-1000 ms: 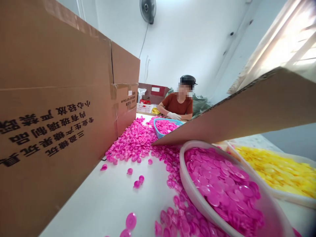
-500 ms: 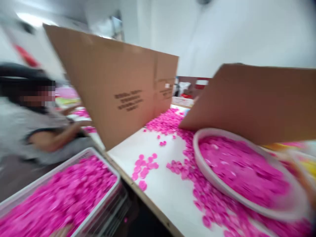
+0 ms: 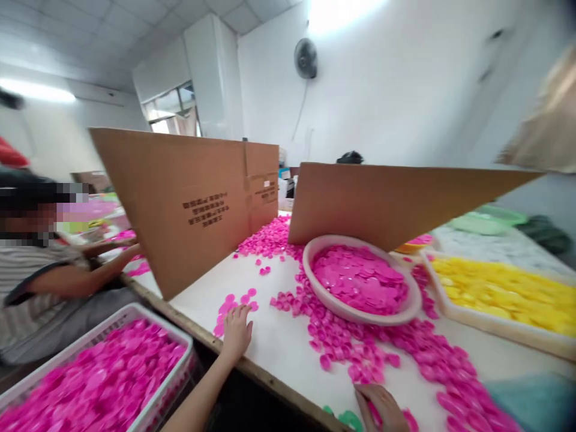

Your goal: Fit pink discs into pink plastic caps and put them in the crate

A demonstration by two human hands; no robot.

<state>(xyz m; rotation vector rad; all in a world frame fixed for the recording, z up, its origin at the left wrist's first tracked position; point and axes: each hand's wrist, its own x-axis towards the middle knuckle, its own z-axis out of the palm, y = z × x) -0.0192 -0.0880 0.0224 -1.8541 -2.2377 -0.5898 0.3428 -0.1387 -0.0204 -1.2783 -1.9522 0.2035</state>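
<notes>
My left hand point(image 3: 236, 333) rests on the white table point(image 3: 288, 342) with its fingers apart, holding nothing, just below a small patch of pink plastic caps point(image 3: 233, 306). My right hand point(image 3: 380, 408) sits at the bottom of the view among scattered pink caps point(image 3: 355, 354), close to a few green caps point(image 3: 350, 420). Whether it holds anything is hidden. A round white basin point(image 3: 342, 311) full of pink caps stands beyond both hands.
A white crate point(image 3: 135, 313) of pink caps sits below the near table edge. A tray point(image 3: 450, 315) of yellow caps lies right. Cardboard sheets point(image 3: 180, 204) stand upright on the table. A co-worker point(image 3: 45, 288) reaches forward at the left.
The view has pulled back and steadied, showing more of the room. Both my hands have come into sight at the near side of the table.
</notes>
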